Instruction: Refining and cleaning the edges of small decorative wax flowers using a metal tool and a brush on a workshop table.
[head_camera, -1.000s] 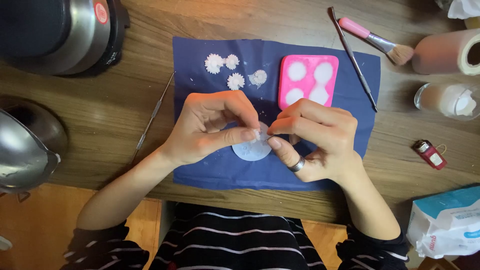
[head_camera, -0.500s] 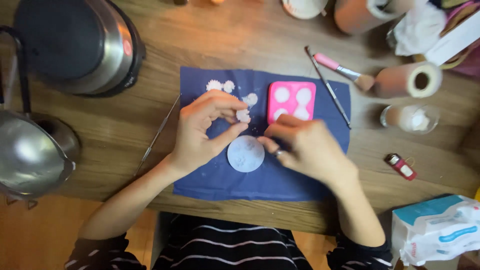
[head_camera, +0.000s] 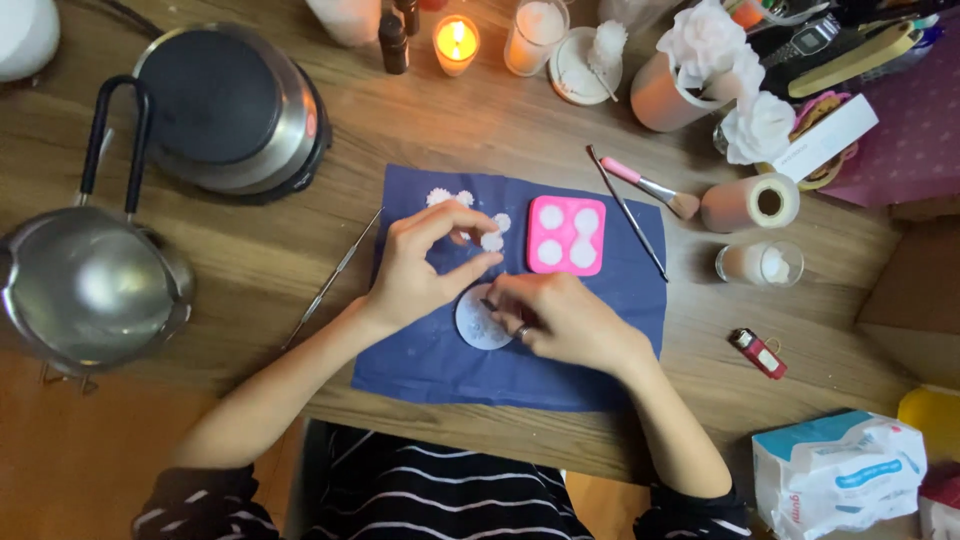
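My left hand (head_camera: 425, 270) arches over the blue cloth (head_camera: 420, 360), thumb and forefinger apart around a small white flower piece (head_camera: 492, 241) that lies on the cloth. My right hand (head_camera: 565, 320), with a ring on one finger, is closed over the right edge of a round white disc (head_camera: 474, 325) and pins it to the cloth. Something small and dark shows at its fingertips; I cannot tell what it is. A pink mould (head_camera: 566, 235) with white-filled cavities lies just above the right hand. Two more white flower pieces (head_camera: 438, 197) rest near the cloth's top edge.
A metal pot (head_camera: 85, 290) and a round heater (head_camera: 235, 110) stand at the left. A thin metal pick (head_camera: 335, 275) lies left of the cloth, another pick (head_camera: 628, 212) and a pink brush (head_camera: 650, 187) to its right. Lit candle (head_camera: 455, 40), jars, paper roll (head_camera: 752, 203), red lighter (head_camera: 758, 352), tissue pack (head_camera: 835, 470).
Both hands were pinched together above the disc. My left hand has since opened and moved up to the small flower piece. My right hand stays on the disc.
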